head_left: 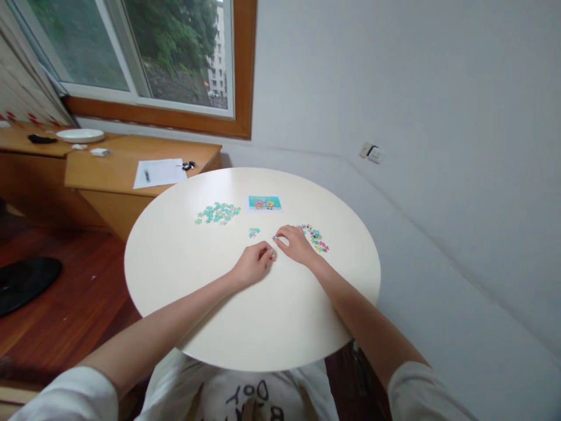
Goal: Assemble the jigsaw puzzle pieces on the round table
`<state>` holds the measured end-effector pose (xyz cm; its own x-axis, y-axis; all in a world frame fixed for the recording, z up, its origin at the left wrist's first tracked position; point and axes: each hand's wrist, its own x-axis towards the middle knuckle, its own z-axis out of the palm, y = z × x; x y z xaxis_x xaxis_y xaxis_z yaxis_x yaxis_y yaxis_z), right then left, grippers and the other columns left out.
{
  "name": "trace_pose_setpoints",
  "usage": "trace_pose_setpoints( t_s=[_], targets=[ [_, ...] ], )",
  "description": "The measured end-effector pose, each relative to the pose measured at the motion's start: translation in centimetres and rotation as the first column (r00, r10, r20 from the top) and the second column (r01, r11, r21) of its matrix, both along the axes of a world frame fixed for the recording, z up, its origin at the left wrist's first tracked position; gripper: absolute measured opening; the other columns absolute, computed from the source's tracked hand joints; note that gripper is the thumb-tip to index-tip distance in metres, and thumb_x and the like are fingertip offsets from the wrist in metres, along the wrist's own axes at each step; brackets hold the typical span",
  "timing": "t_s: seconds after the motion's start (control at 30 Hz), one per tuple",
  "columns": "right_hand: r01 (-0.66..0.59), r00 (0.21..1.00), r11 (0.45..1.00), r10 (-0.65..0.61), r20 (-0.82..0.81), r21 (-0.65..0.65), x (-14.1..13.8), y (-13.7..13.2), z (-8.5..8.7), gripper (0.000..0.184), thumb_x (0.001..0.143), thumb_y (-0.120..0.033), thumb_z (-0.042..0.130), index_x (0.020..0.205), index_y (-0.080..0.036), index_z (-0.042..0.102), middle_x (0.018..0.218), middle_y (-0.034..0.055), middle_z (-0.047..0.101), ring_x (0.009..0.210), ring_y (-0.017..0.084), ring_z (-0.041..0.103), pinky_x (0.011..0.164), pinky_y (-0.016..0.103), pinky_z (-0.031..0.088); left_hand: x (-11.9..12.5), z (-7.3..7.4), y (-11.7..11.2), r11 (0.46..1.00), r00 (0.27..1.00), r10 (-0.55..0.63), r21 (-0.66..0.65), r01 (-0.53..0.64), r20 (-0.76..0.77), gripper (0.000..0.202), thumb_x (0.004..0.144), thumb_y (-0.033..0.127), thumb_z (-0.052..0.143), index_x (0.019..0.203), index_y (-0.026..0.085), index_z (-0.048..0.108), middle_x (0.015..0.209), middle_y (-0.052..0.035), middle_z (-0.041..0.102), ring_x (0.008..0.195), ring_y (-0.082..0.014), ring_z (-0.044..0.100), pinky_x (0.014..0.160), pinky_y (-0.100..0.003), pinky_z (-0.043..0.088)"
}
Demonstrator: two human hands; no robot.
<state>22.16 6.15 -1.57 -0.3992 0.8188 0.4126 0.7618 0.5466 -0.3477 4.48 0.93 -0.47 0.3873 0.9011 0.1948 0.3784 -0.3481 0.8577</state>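
My left hand (254, 263) rests on the white round table, its fingers closed on a small puzzle piece (272, 255). Just right of it, my right hand (295, 244) pinches another puzzle piece (275, 238) between thumb and forefinger. A few joined puzzle pieces (254, 232) lie flat beyond my left hand. Partly behind my right hand is a scatter of multicoloured puzzle pieces (316, 237). Farther left lies a heap of mostly teal puzzle pieces (218, 213). A picture card (265, 203) with pink and yellow cartoon figures lies at the far middle.
The round table (175, 263) stands close to the wall. Behind its left edge, a wooden desk (118, 155) holds a paper sheet (158, 173), keys (188, 166) and a white plate (80, 135). A black round base (28, 283) is on the floor at left.
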Motion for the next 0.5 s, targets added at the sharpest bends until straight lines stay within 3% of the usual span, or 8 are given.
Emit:
trace_pose_setpoints(
  t_s=[0.13, 0.37, 0.5],
  targets=[
    [0.040, 0.998, 0.998, -0.042, 0.045, 0.048, -0.1, -1.2, 0.0, 0.013, 0.085, -0.025, 0.052, 0.088, -0.017, 0.061, 0.095, 0.0070, 0.066, 0.094, 0.019, 0.057, 0.089, 0.035, 0.034, -0.4, -0.9, -0.5, 0.988, 0.975, 0.071, -0.150, -0.039, 0.212, 0.019, 0.080, 0.034, 0.045, 0.073, 0.017, 0.051, 0.065, -0.0015, 0.062, 0.048, -0.0099, 0.049, 0.052, -0.023, 0.039],
    [0.138, 0.990, 0.985, -0.141, 0.021, 0.101, -0.5, -6.5, 0.2, 0.019, 0.085, -0.024, 0.053, 0.100, -0.017, 0.060, 0.103, 0.0085, 0.064, 0.102, 0.021, 0.055, 0.093, 0.037, 0.035, -1.1, -0.8, -1.2, 0.978, 0.937, 0.206, -0.085, -0.190, 0.283, 0.014, 0.070, 0.030, 0.057, 0.068, 0.016, 0.056, 0.047, 0.0036, 0.050, 0.045, -0.0106, 0.046, 0.050, -0.023, 0.035],
    [0.198, 0.979, 0.975, -0.201, 0.018, 0.098, -0.4, -7.8, 0.0, 0.021, 0.087, -0.022, 0.048, 0.104, -0.019, 0.060, 0.108, 0.0092, 0.063, 0.106, 0.022, 0.055, 0.092, 0.038, 0.038, -1.3, -0.9, -1.2, 0.982, 0.942, 0.188, -0.057, -0.179, 0.278, 0.018, 0.071, 0.031, 0.056, 0.070, 0.014, 0.060, 0.045, 0.0036, 0.049, 0.045, -0.0110, 0.045, 0.050, -0.024, 0.034]
  ],
)
